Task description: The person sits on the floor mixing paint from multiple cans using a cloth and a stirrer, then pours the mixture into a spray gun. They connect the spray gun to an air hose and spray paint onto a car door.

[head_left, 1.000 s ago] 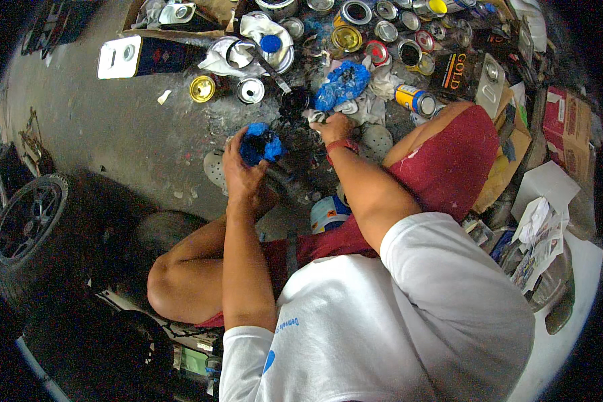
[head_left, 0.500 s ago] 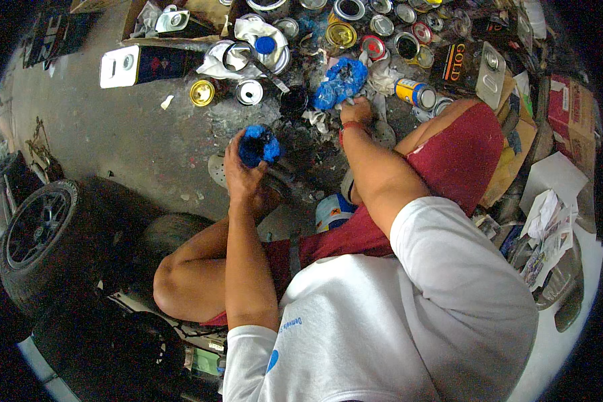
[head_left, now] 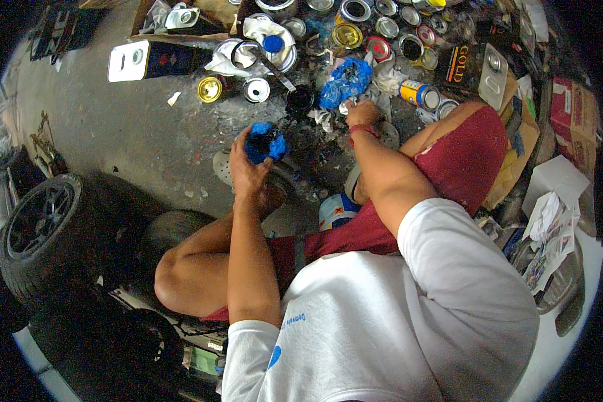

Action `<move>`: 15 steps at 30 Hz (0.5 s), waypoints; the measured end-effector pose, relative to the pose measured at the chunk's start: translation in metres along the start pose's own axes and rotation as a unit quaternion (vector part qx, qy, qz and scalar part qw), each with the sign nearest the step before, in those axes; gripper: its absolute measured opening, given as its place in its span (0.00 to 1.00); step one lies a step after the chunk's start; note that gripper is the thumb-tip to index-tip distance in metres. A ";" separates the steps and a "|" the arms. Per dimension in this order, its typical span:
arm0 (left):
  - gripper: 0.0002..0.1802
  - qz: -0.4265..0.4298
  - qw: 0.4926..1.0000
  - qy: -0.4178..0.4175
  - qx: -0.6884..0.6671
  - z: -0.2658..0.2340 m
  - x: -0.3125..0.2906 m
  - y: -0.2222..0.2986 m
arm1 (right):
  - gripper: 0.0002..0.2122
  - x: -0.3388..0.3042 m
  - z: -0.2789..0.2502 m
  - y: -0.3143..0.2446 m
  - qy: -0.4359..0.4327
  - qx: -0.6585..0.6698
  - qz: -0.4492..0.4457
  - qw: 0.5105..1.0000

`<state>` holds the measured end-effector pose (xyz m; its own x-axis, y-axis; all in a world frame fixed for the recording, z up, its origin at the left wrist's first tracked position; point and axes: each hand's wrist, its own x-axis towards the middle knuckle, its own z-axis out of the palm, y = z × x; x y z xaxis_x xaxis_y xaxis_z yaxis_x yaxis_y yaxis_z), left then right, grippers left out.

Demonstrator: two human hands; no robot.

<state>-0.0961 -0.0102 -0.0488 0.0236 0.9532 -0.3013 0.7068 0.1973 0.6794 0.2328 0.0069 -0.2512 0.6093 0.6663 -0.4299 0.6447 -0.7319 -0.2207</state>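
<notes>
My left hand (head_left: 246, 169) is wrapped round a small round container with a dark inside and ragged blue stuff along its rim (head_left: 275, 144). It is held above my left shoe, with its opening facing up. Further right, my right hand (head_left: 363, 115) is closed at the fingertips on a small white scrap (head_left: 345, 107) that looks like paper or cloth. Just beyond those fingers lies a crumpled blue plastic sheet or bag (head_left: 346, 82). A black-stained can (head_left: 300, 99) stands between the two hands, farther off.
Several open paint cans crowd the far floor, among them a yellow one (head_left: 210, 89) and a white one (head_left: 256, 90). A flat stick (head_left: 275, 70) lies across a can by a rag. Rectangular tins (head_left: 151, 60) lie far left. A wheel (head_left: 41, 218) lies at left, cardboard (head_left: 522, 144) at right.
The whole view has shifted slightly. At my right fingertips the white scrap shows more clearly. My left hand keeps its hold on the container.
</notes>
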 end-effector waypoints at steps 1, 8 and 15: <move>0.52 -0.008 1.000 -0.002 -0.007 0.000 -0.001 0.000 | 0.25 0.002 -0.002 0.001 -0.009 -0.025 -0.022 0.999; 0.53 0.021 0.999 0.000 0.026 -0.001 -0.001 -0.005 | 0.19 0.011 0.006 0.005 -0.118 0.233 0.072 0.963; 0.52 -0.008 0.999 -0.004 0.044 -0.001 -0.002 -0.002 | 0.08 -0.002 0.001 0.007 -0.129 0.191 0.116 0.966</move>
<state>-0.0982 -0.0121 -0.0488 0.0183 0.9482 -0.3173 0.7671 0.1902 0.6127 0.2353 0.0007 -0.2530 0.5495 0.4569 -0.6995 0.2581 -0.8891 -0.3780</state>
